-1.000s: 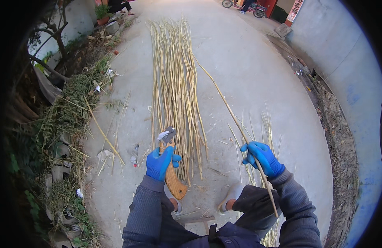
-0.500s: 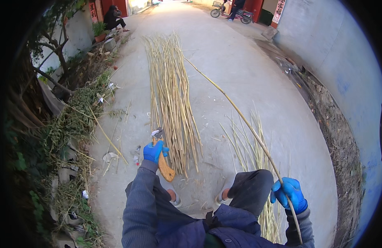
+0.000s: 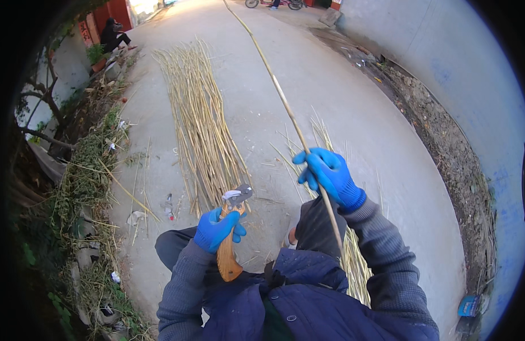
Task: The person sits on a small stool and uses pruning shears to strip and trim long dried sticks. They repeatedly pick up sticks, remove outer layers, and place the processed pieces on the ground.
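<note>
My left hand (image 3: 212,230), in a blue work glove, is closed around wooden-handled pruning shears (image 3: 228,258). Their grey metal head points up and right, and the curved handle hangs below my fist. In front of my chest my right hand (image 3: 335,181), gloved the same way, pinches a long thin dry stalk (image 3: 280,94). The stalk slants from the top of the picture down past my right knee. A bundle of similar stalks (image 3: 200,119) lies lengthwise on the ground beyond my left hand. Thinner stalks (image 3: 355,262) lie beside my right leg, partly hidden by my arm.
Weeds and litter (image 3: 86,176) line the left edge of the concrete lane (image 3: 262,131). A dirt strip (image 3: 427,122) runs along the pale wall (image 3: 438,51) at right. At the far left a person (image 3: 113,37) sits; a red motorbike (image 3: 274,3) stands at the far end.
My right hand has moved left and up toward my middle, bringing the stalk with it. My left hand has come slightly nearer, the shears' head turned right. The view has shifted right.
</note>
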